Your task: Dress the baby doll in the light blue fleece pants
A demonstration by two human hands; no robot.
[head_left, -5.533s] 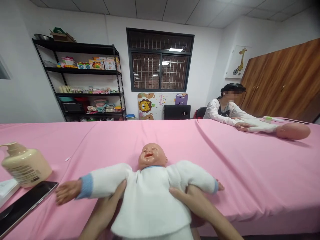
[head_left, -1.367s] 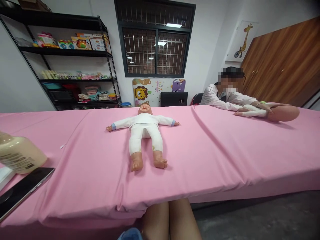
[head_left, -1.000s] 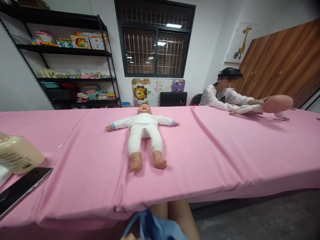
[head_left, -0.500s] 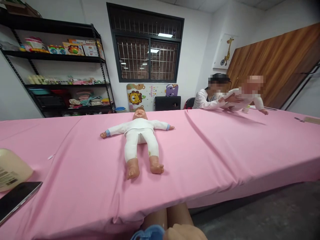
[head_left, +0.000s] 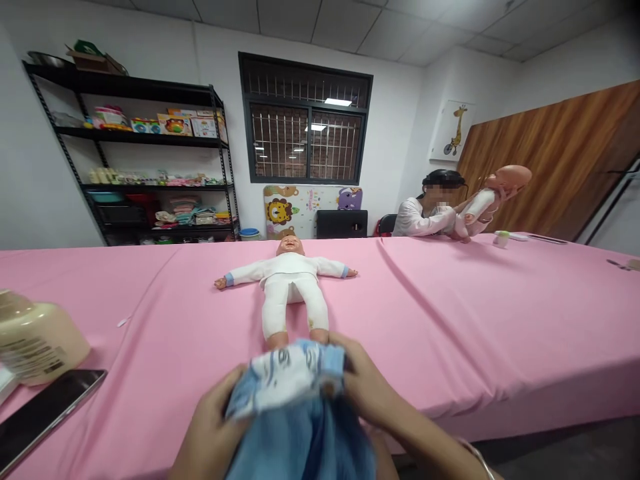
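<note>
**Limp denim-look garment [head_left: 305,443], best held by its white printed band [head_left: 287,380]**

I have the garment at 6 o'clock, just in front of me at the near edge of the desk [head_left: 450,320], its blue cloth hanging down below the band. My left hand [head_left: 213,420] is curled partway closed around the band's 9 o'clock end; my right hand [head_left: 367,380] grips the 3 o'clock end, fingers bent into the fabric. How hard either one pinches I cannot tell, as the cloth hides several fingertips and the print is blurred.

I judge it light and soft, with little slip and nothing to break. The blue part looks floppy and likely to fold on itself, so the two ends of the band seem the surest hold, spread apart to keep the fabric flat.

At 12 o'clock beyond it lies the baby doll [head_left: 291,273], on its back, arms spread, feet partly hidden by the garment. Its head looks smooth and firm, so I would expect more slip there than on its white clothes; the clothed trunk seems the steadier place to hold it.
</note>
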